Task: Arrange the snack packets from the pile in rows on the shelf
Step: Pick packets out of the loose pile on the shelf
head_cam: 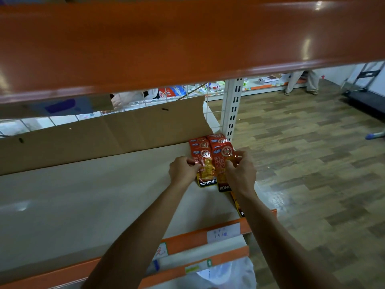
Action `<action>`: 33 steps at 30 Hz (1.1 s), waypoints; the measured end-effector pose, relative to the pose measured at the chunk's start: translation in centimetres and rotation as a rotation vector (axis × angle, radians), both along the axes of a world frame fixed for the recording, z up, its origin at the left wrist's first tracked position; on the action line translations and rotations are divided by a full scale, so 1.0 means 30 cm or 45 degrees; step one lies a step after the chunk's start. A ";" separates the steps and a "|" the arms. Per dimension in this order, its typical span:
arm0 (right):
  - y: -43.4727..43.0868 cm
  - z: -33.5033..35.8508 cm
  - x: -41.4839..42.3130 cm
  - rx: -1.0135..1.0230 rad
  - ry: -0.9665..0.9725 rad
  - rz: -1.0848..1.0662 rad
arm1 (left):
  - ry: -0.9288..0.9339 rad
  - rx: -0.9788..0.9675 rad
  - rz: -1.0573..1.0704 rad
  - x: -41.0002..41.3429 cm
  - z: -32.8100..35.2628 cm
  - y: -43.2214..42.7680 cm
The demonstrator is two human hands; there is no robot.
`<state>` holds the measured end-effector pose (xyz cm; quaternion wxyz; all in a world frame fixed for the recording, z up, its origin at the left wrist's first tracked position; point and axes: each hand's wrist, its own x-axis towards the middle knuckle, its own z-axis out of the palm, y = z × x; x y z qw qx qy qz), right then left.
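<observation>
With fingers curled, my left hand (183, 168) pinches the left snack packet (206, 172) and my right hand (239, 174) pinches the right snack packet (219, 156), both lying at the right end of the shelf (93, 195) on overlapping rows, I think to keep the two rows straight.

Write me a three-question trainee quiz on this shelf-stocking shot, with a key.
1. True or false: the left hand and the right hand both pinch snack packets.
2. Where on the shelf do the packets lie? A: left end. B: middle. C: right end, by the white post.
3. Fill in: the brown sheet standing along the back of the shelf is ____.
Key: 1 true; 2 C; 3 cardboard.
</observation>
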<state>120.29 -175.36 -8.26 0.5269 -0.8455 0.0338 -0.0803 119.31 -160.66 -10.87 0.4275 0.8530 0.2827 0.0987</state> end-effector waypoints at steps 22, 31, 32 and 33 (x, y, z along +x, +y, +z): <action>0.047 -0.023 -0.007 0.071 0.024 0.142 | -0.222 0.044 -0.079 -0.042 0.014 -0.025; 0.050 -0.021 -0.007 -0.057 -0.085 0.187 | -0.205 -0.514 -0.099 -0.061 0.020 -0.010; 0.042 -0.019 -0.009 -0.097 -0.105 0.179 | -0.205 -0.508 -0.086 -0.066 0.019 -0.003; 0.034 -0.019 -0.010 -0.145 -0.124 0.170 | -0.199 -0.494 -0.073 -0.071 0.017 0.004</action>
